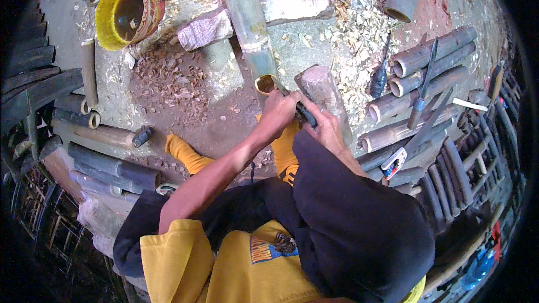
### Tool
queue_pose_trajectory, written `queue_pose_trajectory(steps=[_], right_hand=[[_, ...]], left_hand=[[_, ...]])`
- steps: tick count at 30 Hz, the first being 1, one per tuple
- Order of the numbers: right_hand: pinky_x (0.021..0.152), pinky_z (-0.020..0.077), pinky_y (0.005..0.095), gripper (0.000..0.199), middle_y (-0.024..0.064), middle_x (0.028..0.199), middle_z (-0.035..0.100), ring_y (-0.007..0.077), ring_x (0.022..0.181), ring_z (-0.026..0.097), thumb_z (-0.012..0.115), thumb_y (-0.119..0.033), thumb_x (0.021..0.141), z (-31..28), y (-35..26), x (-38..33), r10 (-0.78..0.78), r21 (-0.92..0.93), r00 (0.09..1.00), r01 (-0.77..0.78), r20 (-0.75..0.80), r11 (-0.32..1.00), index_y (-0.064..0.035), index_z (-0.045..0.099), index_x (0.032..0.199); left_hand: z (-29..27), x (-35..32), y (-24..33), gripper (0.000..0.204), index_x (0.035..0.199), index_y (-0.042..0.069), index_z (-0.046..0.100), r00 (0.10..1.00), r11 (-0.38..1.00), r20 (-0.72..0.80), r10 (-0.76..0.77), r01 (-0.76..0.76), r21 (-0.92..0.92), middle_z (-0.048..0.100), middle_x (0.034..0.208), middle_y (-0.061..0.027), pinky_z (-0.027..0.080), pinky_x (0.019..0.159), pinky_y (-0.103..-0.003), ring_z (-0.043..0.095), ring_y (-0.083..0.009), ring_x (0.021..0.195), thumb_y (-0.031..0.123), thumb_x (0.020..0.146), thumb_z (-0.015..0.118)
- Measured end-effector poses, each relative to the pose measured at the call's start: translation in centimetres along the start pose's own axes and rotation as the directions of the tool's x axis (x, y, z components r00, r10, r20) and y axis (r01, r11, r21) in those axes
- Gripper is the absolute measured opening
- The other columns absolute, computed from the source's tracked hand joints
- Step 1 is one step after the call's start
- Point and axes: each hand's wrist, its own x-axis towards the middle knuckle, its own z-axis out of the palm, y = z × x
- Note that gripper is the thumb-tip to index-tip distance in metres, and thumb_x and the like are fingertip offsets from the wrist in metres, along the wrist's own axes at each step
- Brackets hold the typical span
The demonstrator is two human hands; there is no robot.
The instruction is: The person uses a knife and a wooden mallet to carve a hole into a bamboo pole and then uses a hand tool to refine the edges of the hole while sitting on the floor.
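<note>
Both hands, left hand [279, 109] and right hand [324, 130], clenched around dark tool handle [306, 114] at open end of green bamboo pole [247, 19] resting across log [255, 17]; judgement: keep grip firm, blade angled away from knees, pole steadied against wood block [324, 96].

both hands, left hand [279, 111] and right hand [324, 130], wrap a dark-handled tool [306, 115] at the bamboo pole [247, 19] end, wood shavings [342, 28] everywhere.
</note>
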Motion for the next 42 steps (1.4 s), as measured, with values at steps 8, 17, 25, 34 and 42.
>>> queue_pose_trajectory(steps=[8,17,25,34,42], right_hand=[[0.055,0.0489,0.0375,0.08,0.0113,0.075,0.058,0.0247,0.061,0.059,0.073,-0.013,0.062,-8.6,-1.9,7.2,-0.224,-0.493,0.881,0.426,0.417,0.759,-0.0308,0.04,0.132],[0.057,0.0481,0.0335,0.051,0.0086,0.069,0.061,0.0249,0.067,0.062,0.059,-0.016,0.074,-9.4,-5.5,10.9,-0.565,-0.697,0.716,0.645,0.41,0.312,-0.0265,0.051,0.123],[0.061,0.0509,0.0431,0.065,0.0182,0.071,0.061,0.0332,0.067,0.062,0.062,-0.011,0.07,-6.3,-5.0,3.1,0.11,-0.237,0.964,-0.051,0.242,0.97,-0.0258,0.043,0.131],[0.067,0.0458,0.0323,0.048,0.0058,0.086,0.062,0.0189,0.078,0.061,0.053,-0.017,0.078,-10.2,-7.3,11.7,-0.465,-0.685,0.638,0.724,0.614,0.088,-0.0283,0.051,0.124],[0.053,0.0472,0.035,0.047,0.0046,0.065,0.059,0.0221,0.062,0.061,0.059,-0.019,0.075,-11.5,-7.4,16.8,-0.204,-0.419,0.449,0.891,0.87,0.173,-0.0343,0.055,0.119]], left_hand=[[2.2,-0.6,1.2,0.028,0.106,-0.002,0.053,0.982,0.64,-0.046,0.184,-0.156,-0.752,0.057,0.106,-0.0123,0.048,0.087,-0.038,0.056,-0.0222,0.098,0.019,0.086,0.053],[1.5,-0.9,1.7,0.027,0.111,0.003,0.052,0.98,0.213,0.018,0.196,-0.025,-0.977,0.056,0.108,-0.008,0.043,0.095,-0.035,0.052,-0.0208,0.105,0.011,0.086,0.056],[-0.8,-2.4,3.0,0.023,0.092,-0.004,0.058,0.946,0.859,0.186,0.267,-0.146,-0.491,0.06,0.088,-0.0123,0.053,0.074,-0.032,0.06,-0.0224,0.081,0.017,0.082,0.057],[2.3,0.2,0.7,0.039,0.124,0.001,0.042,0.859,-0.109,0.021,0.512,0.089,-0.99,0.044,0.129,-0.0092,0.021,0.111,-0.036,0.037,-0.0207,0.124,0.018,0.09,0.051],[5.0,-0.2,2.3,0.029,0.114,-0.004,0.047,0.963,-0.306,0.068,0.262,0.15,-0.94,0.05,0.121,-0.0153,0.042,0.099,-0.032,0.052,-0.0234,0.11,0.013,0.09,0.051]])
